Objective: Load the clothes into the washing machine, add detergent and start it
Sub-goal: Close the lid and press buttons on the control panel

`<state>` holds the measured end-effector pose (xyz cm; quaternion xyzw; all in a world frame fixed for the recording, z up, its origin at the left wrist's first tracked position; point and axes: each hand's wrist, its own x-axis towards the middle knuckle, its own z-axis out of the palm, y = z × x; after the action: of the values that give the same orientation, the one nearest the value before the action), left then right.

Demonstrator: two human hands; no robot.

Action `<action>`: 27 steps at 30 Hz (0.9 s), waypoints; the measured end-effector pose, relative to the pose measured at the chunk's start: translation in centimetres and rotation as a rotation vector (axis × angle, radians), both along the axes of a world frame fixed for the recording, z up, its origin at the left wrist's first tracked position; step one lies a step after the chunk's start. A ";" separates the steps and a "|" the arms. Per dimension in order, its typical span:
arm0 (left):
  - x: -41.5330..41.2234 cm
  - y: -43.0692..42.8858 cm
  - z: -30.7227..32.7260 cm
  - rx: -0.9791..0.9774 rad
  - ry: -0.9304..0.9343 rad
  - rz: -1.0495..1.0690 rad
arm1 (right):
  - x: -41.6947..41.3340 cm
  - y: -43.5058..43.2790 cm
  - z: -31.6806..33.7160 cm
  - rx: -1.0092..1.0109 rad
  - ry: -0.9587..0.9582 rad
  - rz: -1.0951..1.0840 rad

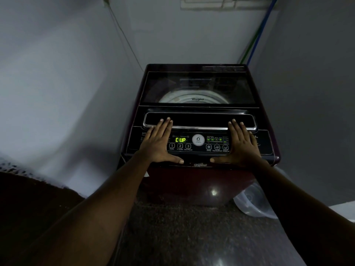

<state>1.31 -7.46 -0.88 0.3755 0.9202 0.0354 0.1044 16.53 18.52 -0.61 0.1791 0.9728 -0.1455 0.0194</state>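
Both hands are laid flat on the washing machine's control panel (199,143), with nothing held: the left hand (158,144) is spread over the panel's left end, fingers straight and tips touching the chrome-edged lid handle (200,120), while the right hand (243,145) is spread likewise over the right end, its thumb stretched inward along the front edge. Between them the green display (180,139) is lit and reads "CUP", and the numbered buttons (180,146) beneath it are left uncovered. Beyond the handle the dark glass lid (197,87) is seen shut, with the pale rim of the drum (192,97) visible through it; whether clothes lie inside cannot be told. The washing machine (201,112) is set in a corner, with a clear plastic tub (253,202) on the floor just beside its right side and blue and green hoses (255,41) run up the wall behind. The step in hand is judged to be the starting of the cycle, or the checking of it. It is best done with one fingertip pressed squarely on the Start/Pause button, palms kept off the neighbouring keys, and the display watched for a change.
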 end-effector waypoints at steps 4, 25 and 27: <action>0.0 0.0 0.1 -0.006 -0.007 0.001 | 0.1 -0.1 0.0 0.011 0.018 0.004; -0.1 0.1 -0.1 0.004 -0.004 0.002 | 0.1 -0.1 0.0 0.015 0.010 0.000; -0.1 0.1 -0.1 0.003 -0.003 0.003 | 0.1 -0.1 0.0 0.011 0.006 -0.002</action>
<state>1.20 -7.40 -0.98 0.3744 0.9205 0.0376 0.1053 16.64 18.43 -0.60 0.1800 0.9735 -0.1405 0.0153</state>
